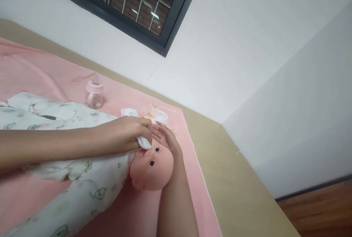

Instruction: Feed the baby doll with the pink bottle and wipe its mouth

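Note:
A baby doll (154, 174) lies on its back in a white suit (110, 178) with green prints, its head toward the right. My left hand (132, 130) reaches in from the left over the doll's body. Its fingers are closed on a crumpled white tissue (144, 143), held at the doll's mouth and cheek. From below, my right hand (166, 136) curves around the far side of the doll's head, fingers stretched out and slightly bent. The right forearm runs along the crown of the head. Part of the doll's face is hidden by the left hand and the tissue.
A pink-lidded baby bottle (94, 94) stands on the pink blanket (55, 72) beyond the doll. Past the hands lies a small white and orange packet (156, 114). The tan tabletop (220, 167) meets a white wall (206, 76) with a dark-framed window (165, 43).

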`<state>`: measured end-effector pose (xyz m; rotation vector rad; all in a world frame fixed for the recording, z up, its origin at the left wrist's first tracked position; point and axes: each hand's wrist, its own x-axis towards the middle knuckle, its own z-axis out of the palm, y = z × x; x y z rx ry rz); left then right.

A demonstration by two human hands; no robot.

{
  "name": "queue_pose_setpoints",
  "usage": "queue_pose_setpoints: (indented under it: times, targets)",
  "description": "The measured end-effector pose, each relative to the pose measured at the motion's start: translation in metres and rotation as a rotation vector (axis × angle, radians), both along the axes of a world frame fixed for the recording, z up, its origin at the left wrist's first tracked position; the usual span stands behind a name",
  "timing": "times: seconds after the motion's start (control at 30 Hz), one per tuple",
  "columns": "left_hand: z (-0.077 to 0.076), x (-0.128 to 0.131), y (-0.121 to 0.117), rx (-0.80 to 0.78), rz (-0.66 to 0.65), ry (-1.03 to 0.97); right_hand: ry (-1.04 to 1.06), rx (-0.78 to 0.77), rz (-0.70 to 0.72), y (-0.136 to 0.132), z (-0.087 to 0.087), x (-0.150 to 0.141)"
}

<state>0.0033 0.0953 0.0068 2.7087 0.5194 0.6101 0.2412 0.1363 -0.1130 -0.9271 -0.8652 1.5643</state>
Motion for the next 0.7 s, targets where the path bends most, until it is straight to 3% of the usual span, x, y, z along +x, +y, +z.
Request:
queue_pose_setpoints:
  times: [0.17, 0.3, 0.53, 0.7]
  targets:
    - [-0.005, 0.0, 0.008, 0.019, 0.04, -0.022, 0.009, 0.002, -0.009, -0.001, 0.001, -0.001]
    - [-0.005, -0.007, 0.014, -0.067, 0.005, -0.084, 0.002, 0.009, 0.002, -0.002, 0.002, -0.001]
    - [-0.001, -0.02, 0.005, -0.288, 0.009, -0.044, -0.006, 0.0, -0.012, -0.002, 0.002, -0.001]
    - [-0.006, -0.017, -0.001, -0.286, 0.0, -0.015, -0.009, -0.009, -0.011, -0.003, 0.004, -0.002]
